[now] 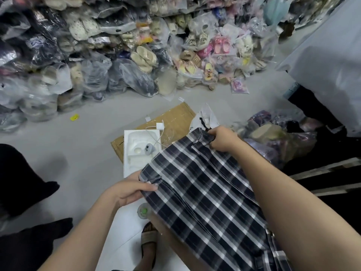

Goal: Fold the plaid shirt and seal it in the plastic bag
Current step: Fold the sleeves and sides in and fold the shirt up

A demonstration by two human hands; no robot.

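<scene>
Bagged shoes (136,55) are heaped beyond a cardboard sheet (175,120) on the grey floor (88,153). Just nearer than the cardboard, the plaid shirt (205,192) is held spread out. One corner is pinched by the left hand (129,190), the farther corner is gripped by the right hand (222,139) — the rest is draped below both grips.

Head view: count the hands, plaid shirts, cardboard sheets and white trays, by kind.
Hands: 2, left hand and right hand
Plaid shirt: 1
Cardboard sheet: 1
White tray: 1
Total: 5
</scene>
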